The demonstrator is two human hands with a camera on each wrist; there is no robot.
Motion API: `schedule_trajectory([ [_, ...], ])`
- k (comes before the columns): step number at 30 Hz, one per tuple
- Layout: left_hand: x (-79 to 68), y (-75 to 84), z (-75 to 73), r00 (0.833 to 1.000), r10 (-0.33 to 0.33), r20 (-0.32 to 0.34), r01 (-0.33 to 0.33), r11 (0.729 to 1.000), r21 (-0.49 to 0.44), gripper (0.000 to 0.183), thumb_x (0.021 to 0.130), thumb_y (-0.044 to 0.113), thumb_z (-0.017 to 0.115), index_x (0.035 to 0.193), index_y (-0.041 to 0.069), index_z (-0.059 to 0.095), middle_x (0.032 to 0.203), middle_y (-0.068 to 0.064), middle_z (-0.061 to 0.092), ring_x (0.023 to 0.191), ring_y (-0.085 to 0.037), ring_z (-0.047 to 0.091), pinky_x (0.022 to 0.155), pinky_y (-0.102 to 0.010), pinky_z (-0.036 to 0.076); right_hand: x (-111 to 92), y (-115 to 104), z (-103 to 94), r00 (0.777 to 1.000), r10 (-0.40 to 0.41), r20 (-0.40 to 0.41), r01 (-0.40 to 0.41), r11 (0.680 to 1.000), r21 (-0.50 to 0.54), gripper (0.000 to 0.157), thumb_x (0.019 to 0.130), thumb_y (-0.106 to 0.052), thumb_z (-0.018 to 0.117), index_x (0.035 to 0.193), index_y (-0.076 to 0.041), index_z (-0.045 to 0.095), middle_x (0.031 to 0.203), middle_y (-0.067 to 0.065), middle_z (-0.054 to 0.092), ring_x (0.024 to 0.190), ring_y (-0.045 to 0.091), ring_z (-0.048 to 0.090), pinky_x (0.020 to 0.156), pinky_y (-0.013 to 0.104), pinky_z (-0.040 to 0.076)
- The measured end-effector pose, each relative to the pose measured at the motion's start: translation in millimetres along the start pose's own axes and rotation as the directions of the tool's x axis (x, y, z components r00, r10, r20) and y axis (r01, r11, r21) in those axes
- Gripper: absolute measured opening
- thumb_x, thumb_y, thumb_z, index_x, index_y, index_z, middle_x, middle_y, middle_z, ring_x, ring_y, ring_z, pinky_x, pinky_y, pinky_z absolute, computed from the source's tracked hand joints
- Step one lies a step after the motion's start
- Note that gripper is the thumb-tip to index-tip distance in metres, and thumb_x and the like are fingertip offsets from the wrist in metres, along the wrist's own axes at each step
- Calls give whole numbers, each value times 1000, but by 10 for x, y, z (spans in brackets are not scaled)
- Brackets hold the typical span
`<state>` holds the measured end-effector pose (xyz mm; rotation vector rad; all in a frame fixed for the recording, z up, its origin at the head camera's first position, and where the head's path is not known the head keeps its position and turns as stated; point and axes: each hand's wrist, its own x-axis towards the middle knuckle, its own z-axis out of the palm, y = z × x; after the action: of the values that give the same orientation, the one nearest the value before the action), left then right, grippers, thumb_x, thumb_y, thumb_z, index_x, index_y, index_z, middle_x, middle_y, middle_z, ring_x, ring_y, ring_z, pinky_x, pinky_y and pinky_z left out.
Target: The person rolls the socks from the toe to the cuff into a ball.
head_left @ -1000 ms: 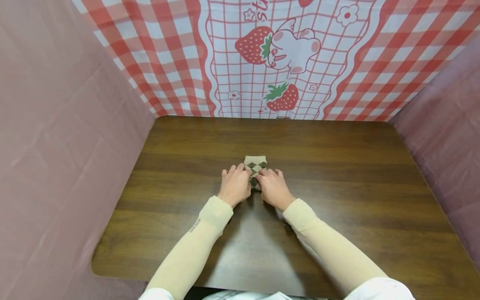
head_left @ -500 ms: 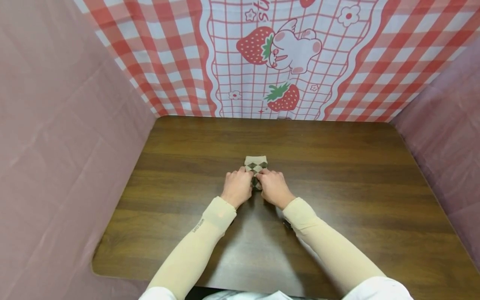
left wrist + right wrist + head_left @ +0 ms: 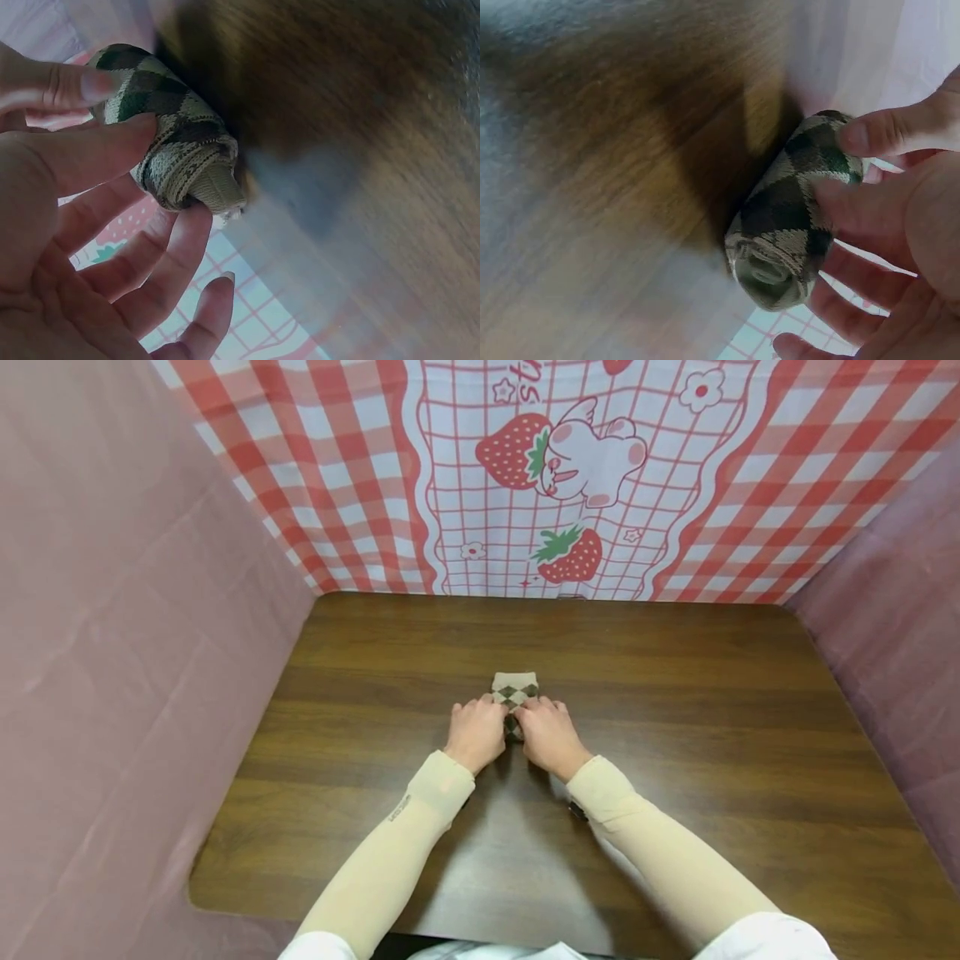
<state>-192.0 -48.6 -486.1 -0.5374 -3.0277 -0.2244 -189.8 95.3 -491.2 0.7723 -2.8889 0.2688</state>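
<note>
A knitted sock with a beige cuff and dark green diamonds lies at the middle of the table. Its far end is flat, and its near end is rolled up. My left hand grips the left end of the roll, and my right hand grips the right end. In the left wrist view, thumb and fingers pinch the rolled sock, whose layers show at the end. The right wrist view shows the spiral end of the roll, with thumb and fingers around it. The fingers' undersides are partly hidden in the head view.
The brown wooden table stretches out on both sides of the sock. A red-and-white checked cloth with strawberries hangs behind it. Pink cloth closes off the left side and another pink sheet the right.
My left fingers, more spread a second ago, have drawn in around the roll. My right fingers have curled in slightly too. The sock stays in nearly the same place.
</note>
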Motion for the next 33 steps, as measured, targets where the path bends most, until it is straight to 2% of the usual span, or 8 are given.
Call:
schedule_trajectory([
  [5,35,-3,-11,998,-28,51,29,1000,-4,14,85,15,70,97,19,76,102,-5,66,86,-26,64,74,-49,46,-42,-5,44,1000,-15,6,15,999,-30,32,74,-5,80,103,0,67,103,15,59,98,36,53,86,56,43],
  [10,48,-21,-14,998,-37,59,38,999,-13,13,87,16,69,97,20,76,105,-4,65,90,-26,62,76,-51,45,-30,4,91,998,-33,-48,31,998,-46,23,76,1,76,98,0,67,98,14,59,97,34,54,88,55,43],
  [13,35,-30,-9,998,-35,56,36,999,-23,13,89,18,68,100,19,75,105,-5,65,92,-27,61,77,-52,44,-14,5,92,998,-31,-50,29,999,-38,21,76,3,73,96,0,67,95,14,60,96,34,56,87,55,43],
  [16,18,-38,-3,998,-35,48,37,998,-40,16,90,20,68,104,18,74,107,-6,64,94,-29,60,78,-52,44,5,3,74,1000,-13,-21,13,1000,-18,27,73,4,74,99,1,68,97,14,61,98,34,56,87,56,43],
  [22,-17,-36,11,1000,-7,29,9,996,-90,34,83,17,73,117,17,71,119,-7,63,99,-29,59,79,-51,43,26,15,29,997,20,77,-19,1000,-14,36,71,2,76,106,-1,70,101,13,63,99,33,56,85,57,42],
  [27,-24,-14,12,1000,21,23,-18,994,-111,34,80,14,75,114,15,71,116,-5,64,97,-27,59,77,-49,43,27,23,-15,991,26,134,-25,1000,-11,37,73,0,76,109,-3,69,104,13,64,99,33,56,82,57,42],
  [33,-34,0,24,999,18,41,-14,995,-101,32,80,14,76,111,14,70,114,-5,64,96,-27,59,77,-48,43,20,16,-65,982,33,185,-35,999,10,34,74,1,74,108,-3,69,107,14,64,98,33,56,81,57,42],
])
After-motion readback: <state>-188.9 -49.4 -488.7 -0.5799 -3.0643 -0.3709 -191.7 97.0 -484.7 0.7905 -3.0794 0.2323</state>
